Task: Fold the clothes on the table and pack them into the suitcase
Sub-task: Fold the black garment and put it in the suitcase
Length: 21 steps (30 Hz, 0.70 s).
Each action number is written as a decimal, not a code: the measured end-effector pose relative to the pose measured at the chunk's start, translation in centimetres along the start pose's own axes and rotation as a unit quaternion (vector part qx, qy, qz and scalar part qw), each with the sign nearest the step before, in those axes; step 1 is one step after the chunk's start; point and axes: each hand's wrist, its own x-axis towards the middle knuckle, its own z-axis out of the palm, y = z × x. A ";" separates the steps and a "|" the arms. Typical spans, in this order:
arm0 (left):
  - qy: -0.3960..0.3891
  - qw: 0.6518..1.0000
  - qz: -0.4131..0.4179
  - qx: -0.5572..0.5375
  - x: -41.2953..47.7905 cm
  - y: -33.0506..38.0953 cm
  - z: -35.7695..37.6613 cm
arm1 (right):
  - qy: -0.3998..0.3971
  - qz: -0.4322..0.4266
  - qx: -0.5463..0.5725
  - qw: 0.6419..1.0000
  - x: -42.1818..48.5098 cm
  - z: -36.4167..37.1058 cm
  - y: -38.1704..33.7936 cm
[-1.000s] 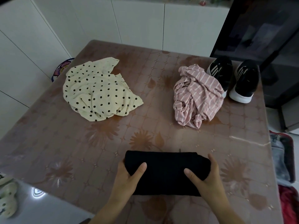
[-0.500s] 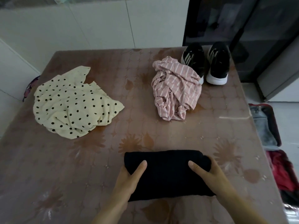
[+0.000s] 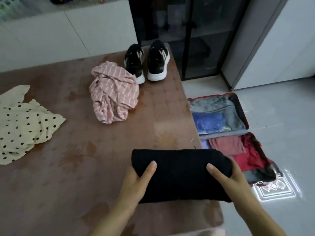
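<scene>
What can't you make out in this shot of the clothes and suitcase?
Head view:
- Fingers of left hand and right hand: under the black folded garment.
- Polka-dot garment: cut by left edge.
- Suitcase: partly behind table and that garment.
- One sneaker's toe: behind pink striped garment.

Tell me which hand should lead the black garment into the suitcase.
Right. The right hand grips the black garment at the end nearest the open suitcase; the left hand holds the far end.

Black garment [image 3: 180, 174]: matt knit cloth. Table [image 3: 102, 176]: glossy brown patterned cover. Striped pink garment [image 3: 114, 94]: thin crumpled cloth. Floor [image 3: 281, 150]: smooth, shiny.
</scene>
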 end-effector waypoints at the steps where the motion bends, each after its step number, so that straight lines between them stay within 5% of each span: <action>1: 0.004 1.000 -0.004 0.002 -0.6 -0.3 2.3 | 0.000 0.007 0.007 1.000 -0.1 -2.4 0.5; 11: -0.074 0.993 -0.034 0.082 -5.4 -3.7 24.0 | 0.043 0.098 0.002 0.994 1.0 -24.6 5.1; 21: -0.037 0.986 -0.152 0.054 -0.1 -10.7 31.5 | 0.013 0.157 -0.070 0.985 8.3 -28.9 10.0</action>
